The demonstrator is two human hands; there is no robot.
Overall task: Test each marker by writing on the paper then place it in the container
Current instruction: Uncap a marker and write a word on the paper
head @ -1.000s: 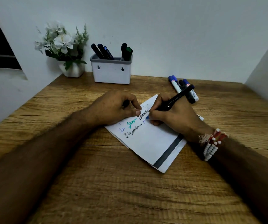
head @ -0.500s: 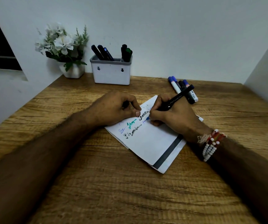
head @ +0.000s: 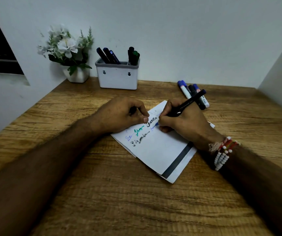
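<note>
Right hand (head: 184,123) gripped the slim black pen (head: 187,103) on creased white paper (head: 162,150), left hand (head: 119,114) curled round a dark cap (head: 133,109) — grainy wooden worktop (head: 119,193), barely anything moved since.

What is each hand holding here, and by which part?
Right hand grips the pen low on its barrel, tip on the paper. Left hand rests on the paper, fingers curled, maybe round something dark; cannot tell.

Home or office desk corner, wooden desktop (head: 102,193) sitting between white walls (head: 187,31), potted flowers (head: 67,46) and marker container (head: 118,79) standing at back.
</note>
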